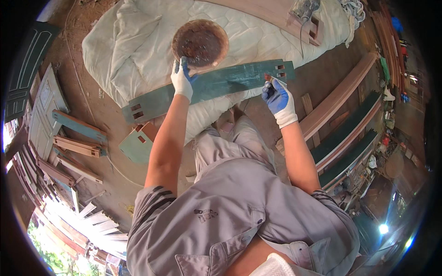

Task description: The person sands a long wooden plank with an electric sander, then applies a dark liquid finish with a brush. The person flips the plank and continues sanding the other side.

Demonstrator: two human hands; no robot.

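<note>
My left hand (183, 80), in a white and blue glove, grips the near rim of a round bowl (221, 41) holding a wet, dark brown mass. The bowl is over the pale padded cover. In a matching glove, my right hand (278, 100) is closed on a small flat tool (275, 80) with reddish brown at its tip. Whether it is a brush or a scraper, I cannot tell. Just beyond this hand is the right end of a long green wooden board (207, 85), slotted at both ends and wet-looking along its middle.
The padded cover (138, 41) bears a wooden piece (258, 11) and a power tool (304, 9) at the far right. Brown and green planks (340, 99) lie to the right. At left are short slotted pieces (78, 124) and a panelled door (48, 108).
</note>
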